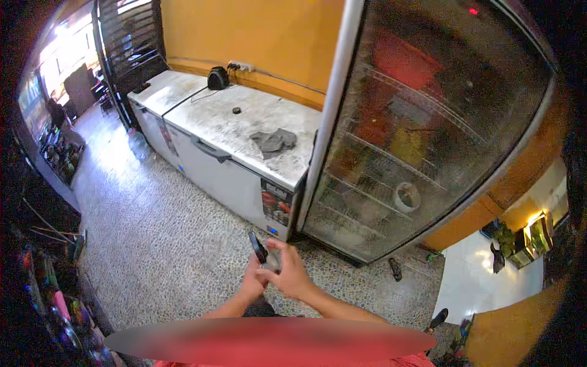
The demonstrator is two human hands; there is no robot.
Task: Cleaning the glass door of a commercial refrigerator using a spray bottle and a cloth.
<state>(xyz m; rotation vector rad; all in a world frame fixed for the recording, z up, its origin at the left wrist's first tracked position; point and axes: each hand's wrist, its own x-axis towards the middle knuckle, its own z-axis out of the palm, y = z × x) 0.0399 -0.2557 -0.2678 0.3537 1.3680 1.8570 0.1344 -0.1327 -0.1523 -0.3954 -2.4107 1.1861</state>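
Observation:
Low in the middle of the view, my left hand [253, 280] grips a slim black object [257, 247], possibly a phone, seen almost edge-on. My right hand [292, 274] is just to its right, thumb and fingers curved apart around a pale, blurred area. Whether that hand holds something clear there cannot be made out. Beyond both hands stands a white chest freezer [220, 172] with a dark handle. On its stained lid lie a crumpled grey cloth [275, 141] and a small dark round object [236, 110].
A glass-doored upright cabinet [367, 197] with shelves rises at right. A black device [218, 78] sits on the freezer near a power strip [243, 65]. A clear plastic bottle [137, 144] stands on the pebbled floor [151, 257]. Footwear [395, 269] lies at right.

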